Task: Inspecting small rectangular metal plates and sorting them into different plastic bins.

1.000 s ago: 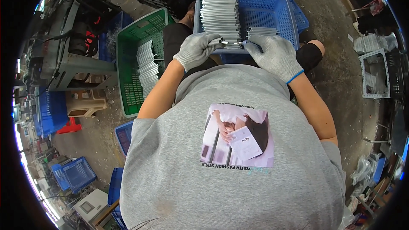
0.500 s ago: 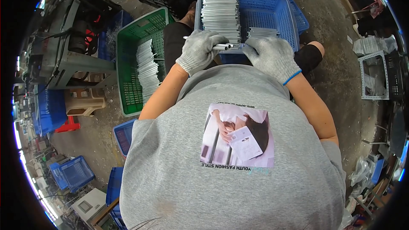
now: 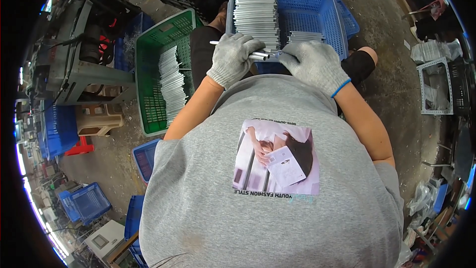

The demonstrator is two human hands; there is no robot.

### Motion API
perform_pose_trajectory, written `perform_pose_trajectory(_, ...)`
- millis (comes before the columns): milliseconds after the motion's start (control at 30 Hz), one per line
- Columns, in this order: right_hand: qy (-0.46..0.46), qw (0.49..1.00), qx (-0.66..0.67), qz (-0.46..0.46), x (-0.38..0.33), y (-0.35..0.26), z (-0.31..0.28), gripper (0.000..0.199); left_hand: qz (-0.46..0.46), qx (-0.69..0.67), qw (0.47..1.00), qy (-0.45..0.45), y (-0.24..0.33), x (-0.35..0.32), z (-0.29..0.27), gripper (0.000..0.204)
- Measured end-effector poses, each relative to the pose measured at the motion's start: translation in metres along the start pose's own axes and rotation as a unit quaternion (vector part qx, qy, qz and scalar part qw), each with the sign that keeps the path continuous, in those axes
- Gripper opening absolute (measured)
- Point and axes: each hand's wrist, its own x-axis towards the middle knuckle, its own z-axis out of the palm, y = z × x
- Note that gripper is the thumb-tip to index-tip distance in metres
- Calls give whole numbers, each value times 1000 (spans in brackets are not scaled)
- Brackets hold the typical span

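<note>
Two gloved hands hold thin metal rods over a blue basket.

The left hand curls tight around the rods. The right hand pinches their ends above the blue basket; more lie in a green basket.

grey knit gloves, the right grip blue-cuffed, and a grey picture-print t-shirt.

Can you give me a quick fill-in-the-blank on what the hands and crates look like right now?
1. Both hands, left hand and right hand, wear grey knit ____.
2. Together they hold a small bundle of thin metal rods over the ____ crate.
3. The crate to the person's left is ____.

Missing words: gloves; blue; green
</note>
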Motion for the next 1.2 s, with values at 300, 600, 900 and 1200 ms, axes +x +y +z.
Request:
perform_pose_trajectory(300, -38, 998, 31, 39, 6, 4, -1, 28, -8, 7, 1000, -12, 0, 1, 5, 15)
perform_pose_trajectory(600, -13, 993, 46, 108, 14, 24, 13, 34, -38, 32, 994, -96, -33, 13, 49, 17)
perform_pose_trajectory(900, -11, 990, 23, 138, 6, 45, 40, 35, -115, 113, 948, -273, -56, 27, 107, 23)
perform_pose_trajectory(1200, -1, 994, 25, 106, -1, 29, 16, 32, -183, -79, 952, -234, -44, 9, 42, 23)
